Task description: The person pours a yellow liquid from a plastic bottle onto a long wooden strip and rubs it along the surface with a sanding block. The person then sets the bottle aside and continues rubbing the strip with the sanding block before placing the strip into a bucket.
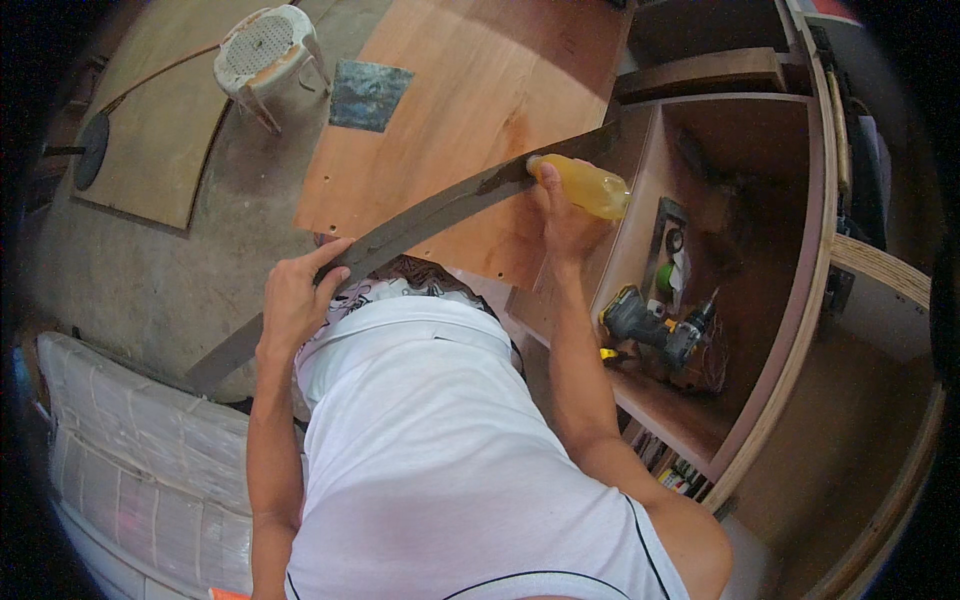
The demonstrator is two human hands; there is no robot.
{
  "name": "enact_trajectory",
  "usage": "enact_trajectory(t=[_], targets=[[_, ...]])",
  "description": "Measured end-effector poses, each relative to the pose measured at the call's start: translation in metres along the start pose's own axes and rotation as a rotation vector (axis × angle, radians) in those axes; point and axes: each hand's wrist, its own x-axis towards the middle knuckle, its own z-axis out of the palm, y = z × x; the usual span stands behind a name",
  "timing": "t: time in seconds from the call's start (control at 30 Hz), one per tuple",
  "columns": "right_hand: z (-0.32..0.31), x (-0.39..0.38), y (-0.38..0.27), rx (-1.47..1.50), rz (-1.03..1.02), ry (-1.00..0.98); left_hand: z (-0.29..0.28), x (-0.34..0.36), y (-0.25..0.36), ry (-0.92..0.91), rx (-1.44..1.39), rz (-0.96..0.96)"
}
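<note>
A long, narrow grey-brown strip (pixel 425 215) stretches across in front of me, from the lower left up to the right, over the near part of a wooden panel (pixel 470 100). My left hand (pixel 300 295) is closed on the strip, thumb on one side and fingers on the other. In my right hand (pixel 570 230) is a clear plastic bottle of yellow liquid (pixel 595 190), tipped on its side. Its narrow end points left and lies at the strip's surface; whether liquid comes out, I cannot tell. A darker wet-looking streak shows on the strip near that end.
A dark square sheet (pixel 368 95) lies on the panel's far left. Beyond stands a white stool (pixel 265 45). At right, an open cabinet (pixel 760 130) holds a cordless drill (pixel 660 325) and small tools. Plastic-wrapped stacked goods (pixel 150 460) are at lower left.
</note>
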Motion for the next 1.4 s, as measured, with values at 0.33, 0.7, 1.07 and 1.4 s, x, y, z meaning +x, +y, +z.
enact_trajectory(t=[0.33,0.7,1.07,1.4], targets=[[0.016,-0.021,0.008,0.012,-0.152,-0.039,-0.003,-0.001,0.006,-0.035,0.055,-0.017],[0.012,-0.010,0.011,-0.098,-0.354,-0.115,-0.003,-0.001,-0.001,-0.046,0.079,0.022],[0.010,-0.036,0.003,0.040,-0.240,-0.258,-0.001,0.001,-0.001,0.006,0.074,0.103],[0.023,-0.043,0.005,0.013,-0.471,-0.208,-0.003,0.003,0.006,0.015,0.004,0.070]])
